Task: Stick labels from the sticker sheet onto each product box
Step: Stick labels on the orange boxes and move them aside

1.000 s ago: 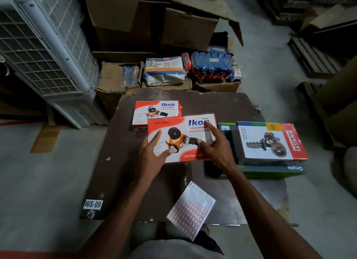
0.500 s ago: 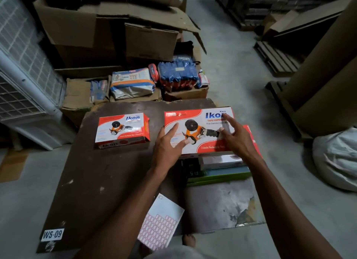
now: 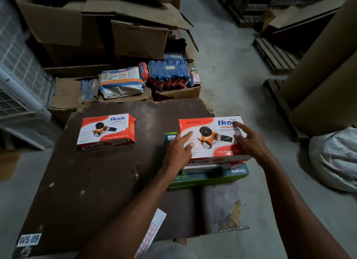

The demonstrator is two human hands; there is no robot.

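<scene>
Your left hand [image 3: 178, 148] and right hand [image 3: 249, 140] lie spread flat on the Ikon box [image 3: 212, 138], gripping nothing, likely squaring it on the stack at 3 o'clock. Second Ikon box [image 3: 106, 131] waits at 10; sticker sheet [image 3: 152, 232] at 6, within reach.

Under the hands [image 3: 179, 150], a red-and-white box [image 3: 210, 140] with blue lettering; beneath it a green box [image 3: 208, 178]. Left of them, a matching red-and-white box [image 3: 106, 131] on the dark brown surface [image 3: 96, 181].
</scene>
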